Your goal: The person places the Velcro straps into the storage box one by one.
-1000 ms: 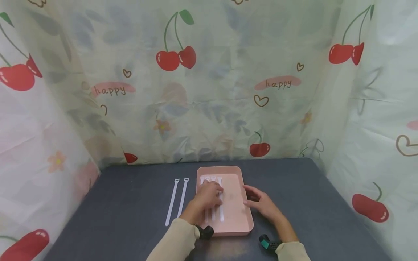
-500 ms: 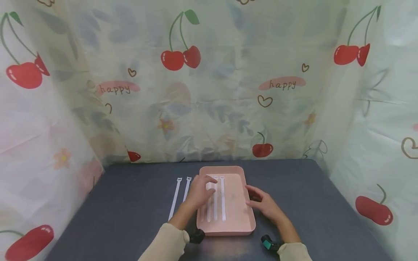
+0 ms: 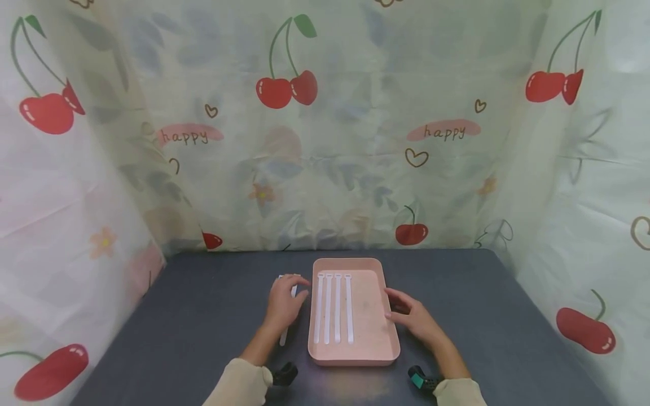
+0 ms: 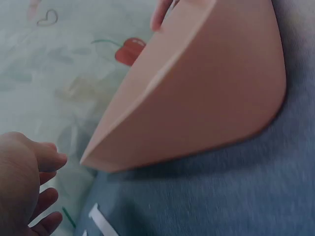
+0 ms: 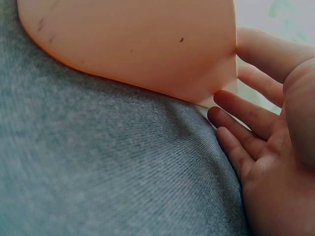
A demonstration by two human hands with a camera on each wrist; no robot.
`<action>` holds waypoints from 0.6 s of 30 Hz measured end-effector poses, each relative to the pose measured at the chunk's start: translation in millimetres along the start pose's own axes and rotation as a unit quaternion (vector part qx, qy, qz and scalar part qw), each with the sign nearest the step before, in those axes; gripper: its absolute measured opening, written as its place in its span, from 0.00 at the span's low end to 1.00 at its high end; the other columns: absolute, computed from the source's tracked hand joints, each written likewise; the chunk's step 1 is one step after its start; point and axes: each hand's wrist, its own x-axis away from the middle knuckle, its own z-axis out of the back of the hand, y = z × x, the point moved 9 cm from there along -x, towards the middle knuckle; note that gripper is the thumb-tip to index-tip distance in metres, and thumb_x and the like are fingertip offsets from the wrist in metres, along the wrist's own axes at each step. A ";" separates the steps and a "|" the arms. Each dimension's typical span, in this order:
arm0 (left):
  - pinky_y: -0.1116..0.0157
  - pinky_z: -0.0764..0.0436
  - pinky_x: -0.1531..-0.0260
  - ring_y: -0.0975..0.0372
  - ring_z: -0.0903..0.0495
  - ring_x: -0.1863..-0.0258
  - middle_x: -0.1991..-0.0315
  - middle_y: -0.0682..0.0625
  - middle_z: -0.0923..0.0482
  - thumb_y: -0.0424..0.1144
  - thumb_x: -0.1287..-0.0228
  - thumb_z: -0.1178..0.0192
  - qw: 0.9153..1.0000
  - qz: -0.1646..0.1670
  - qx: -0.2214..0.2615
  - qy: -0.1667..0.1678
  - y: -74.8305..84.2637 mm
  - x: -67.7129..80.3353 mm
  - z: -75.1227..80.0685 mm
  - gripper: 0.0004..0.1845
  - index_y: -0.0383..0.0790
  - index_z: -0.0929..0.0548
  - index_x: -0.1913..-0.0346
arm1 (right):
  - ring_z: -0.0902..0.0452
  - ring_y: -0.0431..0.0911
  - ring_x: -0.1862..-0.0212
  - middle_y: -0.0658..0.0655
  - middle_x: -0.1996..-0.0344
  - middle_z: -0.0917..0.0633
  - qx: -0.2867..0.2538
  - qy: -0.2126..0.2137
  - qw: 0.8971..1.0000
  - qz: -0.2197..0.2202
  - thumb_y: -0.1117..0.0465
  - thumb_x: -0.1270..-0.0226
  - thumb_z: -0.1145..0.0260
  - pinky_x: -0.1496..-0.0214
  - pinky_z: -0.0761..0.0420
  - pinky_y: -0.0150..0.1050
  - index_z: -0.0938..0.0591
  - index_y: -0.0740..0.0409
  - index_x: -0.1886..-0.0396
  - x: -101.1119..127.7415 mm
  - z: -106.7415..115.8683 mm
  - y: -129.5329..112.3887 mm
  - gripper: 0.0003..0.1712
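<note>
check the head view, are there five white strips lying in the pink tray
No, the head view shows four white strips lying side by side in the pink tray.

Head view high, forward-down; wrist views close, perhaps table-level, sharing pink tray.

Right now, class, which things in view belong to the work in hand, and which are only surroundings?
In the work: pink tray; four white ties in the tray; tie on the table under the left hand; right hand at the tray's side.
Only surroundings: grey table; cherry-print curtain.
</note>
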 end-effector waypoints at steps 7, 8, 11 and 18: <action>0.51 0.27 0.56 0.52 0.23 0.59 0.61 0.48 0.18 0.26 0.50 0.30 0.999 0.045 0.003 0.010 -25.9 10.5 10.0 0.09 0.41 0.12 0.65 | 0.32 0.63 0.36 0.69 0.37 0.28 -0.001 -0.014 1.000 0.005 0.66 0.38 0.31 0.37 0.34 0.58 0.32 0.68 0.31 9.6 -1.1 -22.0 0.36; 0.51 0.27 0.57 0.51 0.23 0.60 0.62 0.47 0.18 0.26 0.50 0.31 0.999 0.048 0.001 0.011 -28.0 11.8 11.0 0.09 0.41 0.12 0.65 | 0.32 0.63 0.36 0.70 0.37 0.28 -0.003 -0.016 1.000 0.007 0.66 0.38 0.31 0.37 0.33 0.58 0.33 0.68 0.31 10.0 -1.5 -22.7 0.36; 0.51 0.27 0.57 0.50 0.22 0.61 0.62 0.46 0.18 0.26 0.51 0.31 0.998 0.053 -0.003 0.016 -34.0 14.6 14.5 0.09 0.40 0.12 0.66 | 0.32 0.63 0.37 0.69 0.37 0.28 -0.006 -0.016 1.000 0.008 0.66 0.38 0.31 0.38 0.33 0.58 0.32 0.67 0.31 10.3 -1.8 -22.4 0.36; 0.52 0.26 0.59 0.51 0.23 0.62 0.61 0.46 0.18 0.25 0.52 0.33 0.997 0.077 -0.025 -0.006 -52.5 17.4 16.2 0.11 0.40 0.12 0.64 | 0.32 0.63 0.36 0.69 0.37 0.28 -0.009 -0.014 1.000 0.008 0.65 0.38 0.31 0.37 0.34 0.59 0.32 0.67 0.31 8.7 -0.6 -17.1 0.36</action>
